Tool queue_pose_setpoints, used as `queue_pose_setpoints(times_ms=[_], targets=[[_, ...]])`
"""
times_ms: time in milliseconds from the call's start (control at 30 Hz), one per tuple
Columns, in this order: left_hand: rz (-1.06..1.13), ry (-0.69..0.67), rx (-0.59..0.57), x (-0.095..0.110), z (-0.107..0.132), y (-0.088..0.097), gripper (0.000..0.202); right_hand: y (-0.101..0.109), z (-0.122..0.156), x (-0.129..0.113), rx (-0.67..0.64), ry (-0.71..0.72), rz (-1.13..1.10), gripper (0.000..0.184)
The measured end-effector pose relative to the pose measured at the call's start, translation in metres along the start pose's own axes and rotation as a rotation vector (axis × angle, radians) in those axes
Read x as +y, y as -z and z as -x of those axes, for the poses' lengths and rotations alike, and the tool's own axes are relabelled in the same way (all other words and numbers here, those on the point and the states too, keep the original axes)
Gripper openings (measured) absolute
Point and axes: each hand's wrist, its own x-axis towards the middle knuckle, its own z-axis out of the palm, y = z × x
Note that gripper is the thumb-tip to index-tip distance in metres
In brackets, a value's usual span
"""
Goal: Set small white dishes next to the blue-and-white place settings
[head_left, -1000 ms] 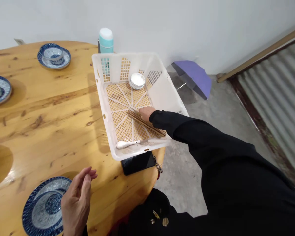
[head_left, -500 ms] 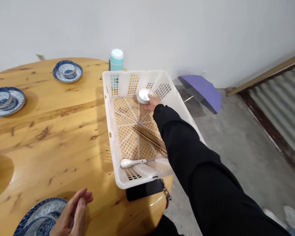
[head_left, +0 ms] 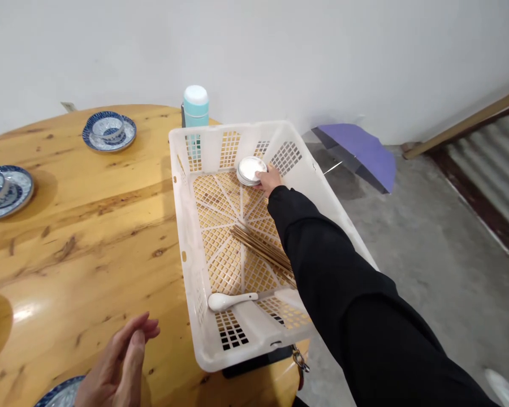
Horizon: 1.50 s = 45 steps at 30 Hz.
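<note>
The right hand (head_left: pixel 270 178) grasps the near right edge of a stack of small white dishes (head_left: pixel 251 168), which sits on the floor of the white plastic basket (head_left: pixel 178 217) towards its far end; the fingertips beneath the rim are hidden, and how many dishes there are is hard to make out. The left hand (head_left: pixel 117 364), cut off at the wrist by the lower edge, hangs over the wooden table (head_left: pixel 123 257) with fingers loosely bent, thumb apart, nothing visible in its grasp. Below it a blue-patterned plate (head_left: pixel 60 394) is mostly out of view. In the basket, the black sleeve (head_left: pixel 322 249) covers the lower right end of the chopsticks (head_left: pixel 261 249), while the spoon (head_left: pixel 231 301) lies in full view near the close wall. The basket's near edge hides much of the phone (head_left: pixel 258 363), and its far wall partly screens the flask (head_left: pixel 195 106)
</note>
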Motion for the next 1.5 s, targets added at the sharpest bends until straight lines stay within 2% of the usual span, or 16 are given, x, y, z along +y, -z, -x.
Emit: queue_pose_setpoints(times_ms=[167,300,400,533,633,700,800,867,933,1033,1133,1300,1400,1500], targets=[[0.054,-0.059,0.022,0.035,-0.013,-0.006,0.043,0.005,0.014,0.001,-0.089,0.054,0.002,0.054],[0.064,-0.216,0.052,0.06,-0.029,-0.01,0.04,0.008,0.032,0.003,-0.195,0.038,-0.036,0.055],[0.108,-0.312,0.011,0.077,-0.037,-0.015,0.037,0.011,0.051,0.002,-0.274,0.049,-0.057,0.051],[0.245,-0.395,-0.077,0.093,-0.04,-0.024,0.031,0.019,0.084,-0.013,-0.365,0.155,-0.144,0.038],[0.356,-0.415,-0.168,0.096,-0.048,-0.027,0.032,0.028,0.116,-0.038,-0.462,0.233,-0.258,0.027],[0.427,-0.378,-0.262,0.098,-0.053,-0.024,0.042,0.032,0.147,-0.061,-0.53,0.308,-0.282,0.022],[0.575,-0.306,-0.441,0.101,-0.055,-0.009,0.065,0.029,0.207,-0.094,-0.615,0.393,-0.241,0.025],[0.668,-0.292,-0.545,0.1,-0.051,0.008,0.071,0.018,0.248,-0.107,-0.648,0.407,-0.198,0.031],[0.71,-0.3,-0.573,0.092,-0.045,0.028,0.066,-0.001,0.286,-0.112,-0.661,0.409,-0.171,0.035],[0.678,-0.262,-0.538,0.06,-0.034,0.058,0.059,-0.035,0.335,-0.102,-0.704,0.399,-0.157,0.041],[0.634,-0.172,-0.568,0.01,-0.024,0.084,0.054,-0.069,0.38,-0.079,-0.744,0.356,-0.129,0.044],[0.597,-0.046,-0.644,-0.073,-0.012,0.119,0.044,-0.128,0.451,-0.036,-0.736,0.221,-0.066,0.036],[0.549,0.04,-0.684,-0.106,-0.019,0.132,0.043,-0.162,0.479,-0.02,-0.69,0.164,-0.041,0.031],[0.517,0.102,-0.696,-0.122,-0.04,0.135,0.039,-0.188,0.485,-0.017,-0.646,0.083,-0.046,0.03]])
